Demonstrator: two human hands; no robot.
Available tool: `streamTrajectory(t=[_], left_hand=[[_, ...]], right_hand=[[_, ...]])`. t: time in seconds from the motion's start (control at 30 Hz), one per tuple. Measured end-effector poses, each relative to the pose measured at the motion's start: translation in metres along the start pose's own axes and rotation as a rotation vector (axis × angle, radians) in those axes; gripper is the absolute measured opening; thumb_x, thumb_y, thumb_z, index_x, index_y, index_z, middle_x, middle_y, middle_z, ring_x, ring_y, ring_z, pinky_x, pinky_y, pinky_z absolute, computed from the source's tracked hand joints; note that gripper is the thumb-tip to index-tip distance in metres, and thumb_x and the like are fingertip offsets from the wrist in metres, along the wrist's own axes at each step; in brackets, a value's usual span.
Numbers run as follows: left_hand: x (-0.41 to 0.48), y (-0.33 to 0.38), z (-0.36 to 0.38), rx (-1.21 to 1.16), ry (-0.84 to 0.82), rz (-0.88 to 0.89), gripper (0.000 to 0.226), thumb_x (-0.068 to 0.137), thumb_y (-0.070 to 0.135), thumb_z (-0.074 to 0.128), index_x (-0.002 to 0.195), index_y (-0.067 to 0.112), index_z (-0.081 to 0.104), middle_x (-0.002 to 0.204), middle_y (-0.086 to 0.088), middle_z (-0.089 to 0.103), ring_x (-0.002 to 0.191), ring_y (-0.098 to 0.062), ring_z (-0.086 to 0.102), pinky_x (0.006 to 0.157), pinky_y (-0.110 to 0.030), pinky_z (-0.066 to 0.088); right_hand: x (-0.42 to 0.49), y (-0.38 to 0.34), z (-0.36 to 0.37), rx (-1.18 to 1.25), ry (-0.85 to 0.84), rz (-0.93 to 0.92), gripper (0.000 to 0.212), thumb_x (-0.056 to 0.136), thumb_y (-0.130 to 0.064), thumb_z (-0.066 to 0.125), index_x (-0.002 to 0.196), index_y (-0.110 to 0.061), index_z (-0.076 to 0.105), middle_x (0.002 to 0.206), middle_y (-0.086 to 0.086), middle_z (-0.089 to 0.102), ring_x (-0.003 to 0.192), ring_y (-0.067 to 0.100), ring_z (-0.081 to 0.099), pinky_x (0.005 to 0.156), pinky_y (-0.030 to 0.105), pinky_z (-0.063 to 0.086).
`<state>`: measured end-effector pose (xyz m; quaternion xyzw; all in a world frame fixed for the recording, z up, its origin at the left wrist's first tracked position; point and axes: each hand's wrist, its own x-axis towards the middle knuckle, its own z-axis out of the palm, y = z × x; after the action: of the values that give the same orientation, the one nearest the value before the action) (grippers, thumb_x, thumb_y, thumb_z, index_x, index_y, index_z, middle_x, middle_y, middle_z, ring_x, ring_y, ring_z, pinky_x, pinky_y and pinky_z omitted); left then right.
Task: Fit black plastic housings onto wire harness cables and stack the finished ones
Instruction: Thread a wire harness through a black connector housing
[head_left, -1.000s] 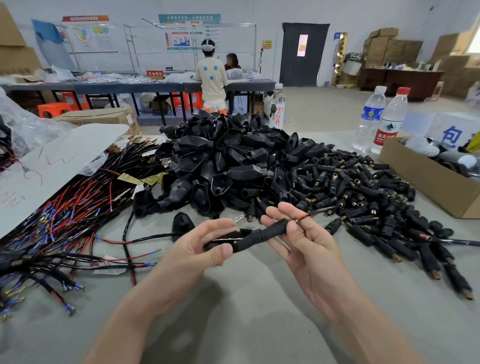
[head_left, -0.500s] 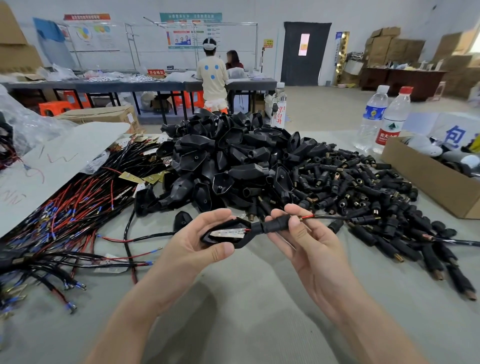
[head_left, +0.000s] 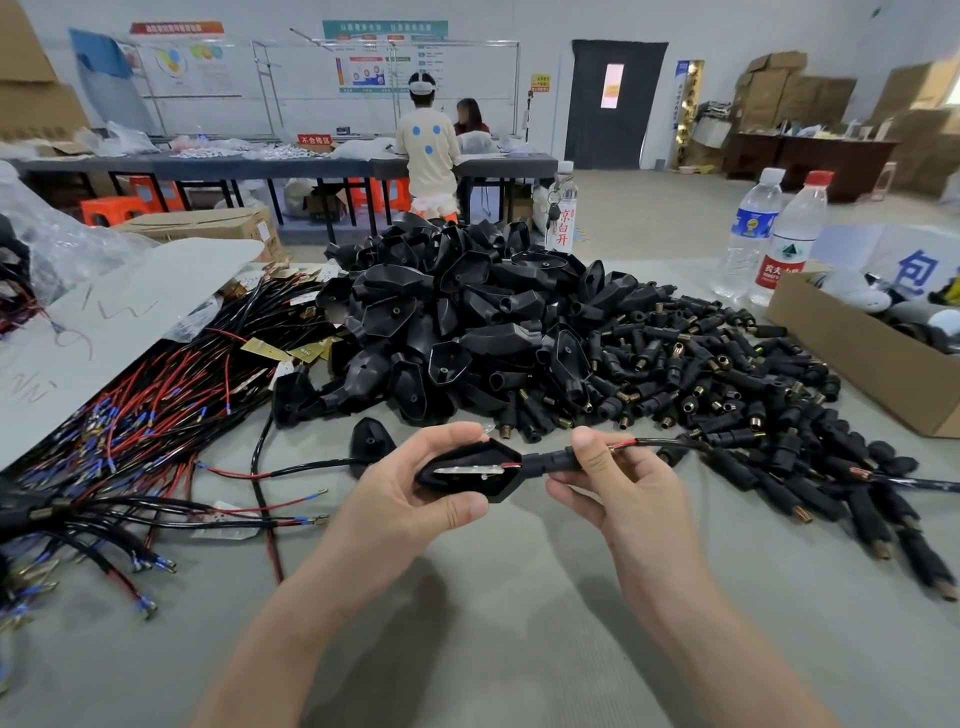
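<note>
Grey tabletop (head_left: 467, 649) fills the bottom of the frame, and just above it, at centre, the two hands meet on one part. The left hand (head_left: 395, 499) grips the black housing (head_left: 467, 470), thumb along its near edge and fingers curled behind. The right hand (head_left: 618, 483) pinches the round stem (head_left: 550, 460) at the housing's neck, where the cable (head_left: 670, 442) runs off to the right. To do this well, the left hand should probably hold the shell still while the right feeds the stem straight in, so that the red wire is not nipped at the neck. The housing is a glossy, pointed, faceted shell, its open side turned up, with a silvery strip and a bit of red wire inside. Beyond the hands a lone housing (head_left: 371, 441) lies on the cloth. Further back, at centre, rises the heap of housings (head_left: 467, 322), with loose stems (head_left: 727, 379) spread to its right and red and black harness wires (head_left: 145, 415) at left. A cardboard box (head_left: 852, 364) and two water bottles (head_left: 748, 234) stand at right; a person (head_left: 428, 145) stands at a far bench.
</note>
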<state>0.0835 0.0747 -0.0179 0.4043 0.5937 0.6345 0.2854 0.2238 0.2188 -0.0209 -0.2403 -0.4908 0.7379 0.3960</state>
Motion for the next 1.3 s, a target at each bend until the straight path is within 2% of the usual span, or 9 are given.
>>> streamTrajectory(t=[0.13,0.27,0.5,0.7,0.87,0.97,1.1,1.17,1.3], left_hand=[[0.0,0.0,0.001,0.019,0.015,0.0,0.052,0.081,-0.006,0.073,0.125,0.019,0.061,0.119,0.015,0.07,0.11,-0.007,0.067,0.085,-0.014,0.051],[0.0,-0.002,0.001,0.027,0.012,-0.003,0.053,0.081,-0.005,0.072,0.126,0.02,0.06,0.119,0.019,0.069,0.109,-0.004,0.067,0.083,-0.012,0.051],[0.001,-0.009,0.005,0.061,0.007,-0.004,0.056,0.075,0.014,0.079,0.127,0.026,0.062,0.123,0.015,0.068,0.113,-0.007,0.066,0.086,-0.016,0.052],[0.003,-0.009,0.005,0.046,0.026,-0.011,0.057,0.074,0.015,0.078,0.127,0.026,0.06,0.123,0.015,0.069,0.113,-0.009,0.066,0.087,-0.016,0.052],[0.003,-0.006,0.002,0.049,0.06,-0.012,0.053,0.074,0.02,0.078,0.124,0.026,0.062,0.119,0.016,0.07,0.11,-0.005,0.066,0.085,-0.012,0.05],[0.002,-0.007,0.003,0.057,0.079,-0.021,0.047,0.074,0.022,0.078,0.119,0.023,0.064,0.113,0.012,0.072,0.103,-0.005,0.068,0.084,-0.013,0.05],[0.002,-0.004,0.002,0.052,0.082,-0.028,0.041,0.078,0.024,0.073,0.117,0.017,0.063,0.109,0.005,0.075,0.089,-0.002,0.068,0.077,-0.011,0.049],[0.002,-0.003,0.001,0.053,0.078,-0.033,0.039,0.079,0.024,0.072,0.116,0.017,0.063,0.108,0.004,0.074,0.083,0.001,0.066,0.075,-0.011,0.049],[0.001,-0.001,-0.003,0.069,0.042,-0.045,0.04,0.079,0.023,0.072,0.118,0.015,0.063,0.109,0.004,0.074,0.087,-0.001,0.065,0.077,-0.013,0.049]], right_hand=[[0.0,0.002,0.0,0.016,0.008,0.019,0.037,0.064,-0.045,0.081,0.081,-0.012,0.075,0.084,0.012,0.074,0.078,0.021,0.074,0.071,0.026,0.06],[0.0,0.001,-0.001,-0.029,0.006,0.011,0.048,0.063,-0.048,0.079,0.088,-0.007,0.072,0.083,0.01,0.075,0.078,0.02,0.074,0.071,0.025,0.06],[-0.002,0.01,0.004,-0.058,-0.003,0.035,0.052,0.062,-0.046,0.078,0.094,-0.006,0.072,0.083,0.008,0.075,0.076,0.016,0.072,0.071,0.025,0.059],[-0.002,0.012,0.005,-0.048,-0.032,0.044,0.052,0.068,-0.052,0.076,0.098,-0.009,0.072,0.091,0.009,0.077,0.082,0.018,0.074,0.072,0.025,0.059],[0.0,0.009,0.001,-0.021,-0.06,0.044,0.036,0.085,-0.042,0.066,0.103,-0.012,0.076,0.102,0.009,0.077,0.093,0.021,0.074,0.074,0.027,0.06],[0.001,0.008,-0.001,0.004,-0.012,0.042,0.034,0.08,-0.037,0.072,0.101,-0.01,0.076,0.096,0.008,0.076,0.086,0.018,0.074,0.073,0.027,0.06],[0.002,0.005,-0.002,-0.018,0.053,0.018,0.044,0.071,-0.042,0.074,0.099,-0.008,0.075,0.091,0.009,0.077,0.086,0.02,0.075,0.068,0.023,0.059],[0.002,0.004,-0.002,-0.049,0.067,-0.003,0.04,0.073,-0.039,0.072,0.097,-0.007,0.075,0.09,0.009,0.078,0.085,0.021,0.076,0.066,0.021,0.059],[0.003,0.002,-0.002,-0.116,0.079,-0.052,0.024,0.086,-0.028,0.069,0.093,-0.006,0.074,0.083,0.008,0.078,0.081,0.02,0.076,0.065,0.019,0.058]])
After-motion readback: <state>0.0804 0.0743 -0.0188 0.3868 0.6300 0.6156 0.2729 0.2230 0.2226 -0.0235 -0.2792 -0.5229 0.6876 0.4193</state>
